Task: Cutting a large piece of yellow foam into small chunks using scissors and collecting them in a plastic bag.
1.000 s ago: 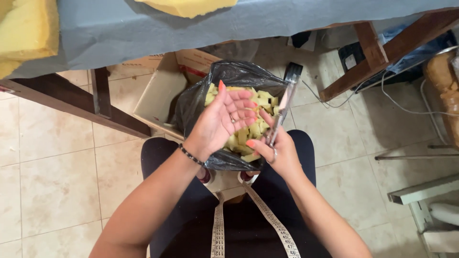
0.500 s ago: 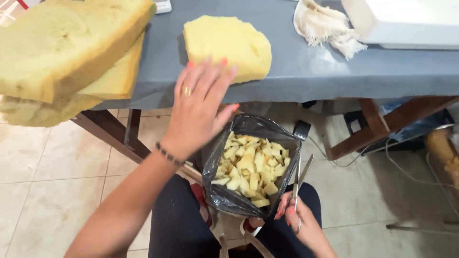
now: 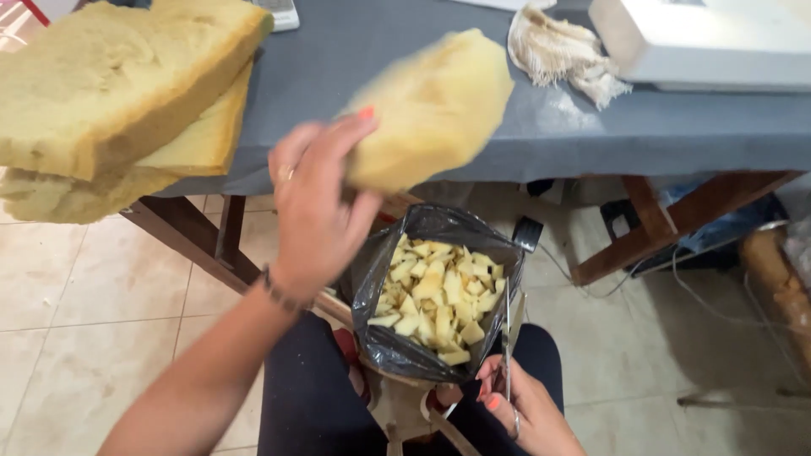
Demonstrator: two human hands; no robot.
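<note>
Yellow rounded foam slab (image 3: 431,105): gripped in your left hand (image 3: 317,211), lifted off the grey cloth-covered table's (image 3: 676,127) near edge, long axis slanting up and right, blurred. Black plastic bag of cut yellow foam pieces (image 3: 431,295): directly below that edge. Right hand (image 3: 515,409): beneath the bag, closed on what look like metal scissors (image 3: 509,338). Left hand nearer the slab.

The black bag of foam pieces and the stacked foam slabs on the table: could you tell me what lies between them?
In the head view, the left hand lies between them, lifting a yellow foam piece; below it show the table's wooden frame and tiled floor.
</note>
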